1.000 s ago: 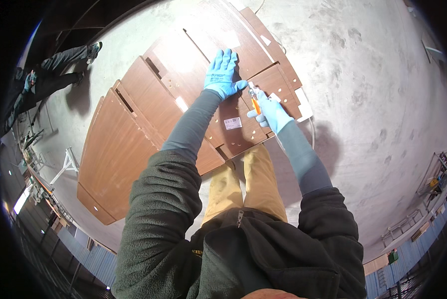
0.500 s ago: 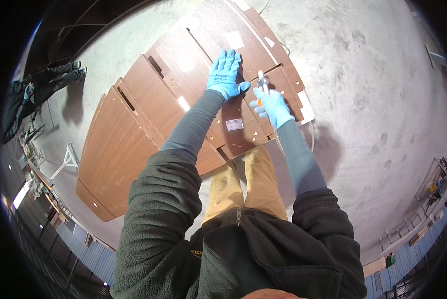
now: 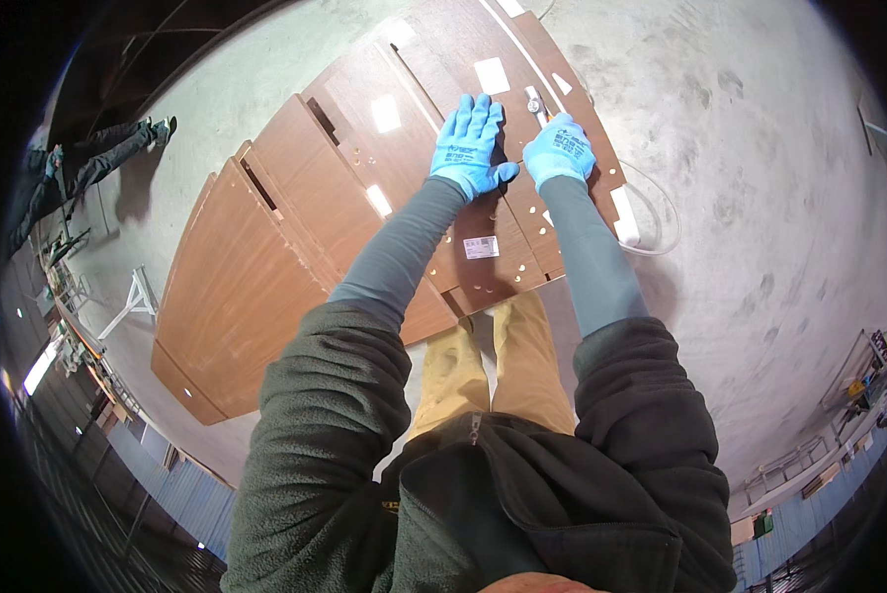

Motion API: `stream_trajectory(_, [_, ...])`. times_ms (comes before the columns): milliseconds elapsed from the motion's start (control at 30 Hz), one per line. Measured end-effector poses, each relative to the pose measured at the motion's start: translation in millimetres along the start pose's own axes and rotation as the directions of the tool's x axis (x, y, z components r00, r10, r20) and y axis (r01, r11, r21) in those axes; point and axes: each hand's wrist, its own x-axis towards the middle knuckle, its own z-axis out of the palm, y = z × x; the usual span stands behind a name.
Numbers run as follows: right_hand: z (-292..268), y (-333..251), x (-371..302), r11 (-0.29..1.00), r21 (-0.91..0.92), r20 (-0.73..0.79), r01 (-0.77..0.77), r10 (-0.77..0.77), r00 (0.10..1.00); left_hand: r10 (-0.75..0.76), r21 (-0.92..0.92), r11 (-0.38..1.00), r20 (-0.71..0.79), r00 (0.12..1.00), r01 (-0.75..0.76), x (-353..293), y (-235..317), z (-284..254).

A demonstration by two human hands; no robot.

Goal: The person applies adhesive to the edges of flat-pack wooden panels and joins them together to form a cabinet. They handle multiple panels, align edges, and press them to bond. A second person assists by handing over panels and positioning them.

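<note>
My left hand [image 3: 470, 148], in a blue work glove, lies flat with fingers stretched out on a brown wood-look panel [image 3: 394, 163]. Beside it on the right, my gloved right hand [image 3: 560, 153] is closed around a silver-headed hand tool [image 3: 535, 103]. The tool's head points away from me over the panel; its handle is mostly hidden by the glove, and I cannot tell its exact kind. Small pale chips or spots dot the panel near both hands. A white printed label [image 3: 482, 247] sits on it closer to me.
More brown panels [image 3: 236, 306] spread out to the left in a fan-like stack. A pale hose [image 3: 673, 222] loops over the concrete floor [image 3: 760, 198] at the right. Another person's legs [image 3: 102, 163] show at the far left, near a white metal stand [image 3: 132, 301].
My right hand has moved farther away from me with the tool, and its back now faces up. My left hand stays flat on the panel. The whole view has shifted slightly.
</note>
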Motion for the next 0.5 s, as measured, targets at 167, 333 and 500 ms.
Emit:
stream_trajectory(167, [4.5, -4.4, -1.3, 0.999, 0.012, -0.049, -0.033, 0.033, 0.998, -0.022, 0.016, 1.0, 0.013, 1.0, 0.022, 0.8, 2.6, -2.0])
stream_trajectory(333, [4.8, -1.0, -2.5, 0.996, 0.084, -0.074, -0.007, 0.013, 0.997, -0.036, 0.021, 0.999, 0.045, 0.998, 0.035, 0.5, 5.0, -6.4])
stream_trajectory(500, [-11.7, 28.7, -13.4, 0.915, 0.403, 0.091, 0.002, -0.042, 0.995, -0.031, 0.026, 0.999, 0.029, 0.999, 0.03, 0.2, 4.3, -5.7])
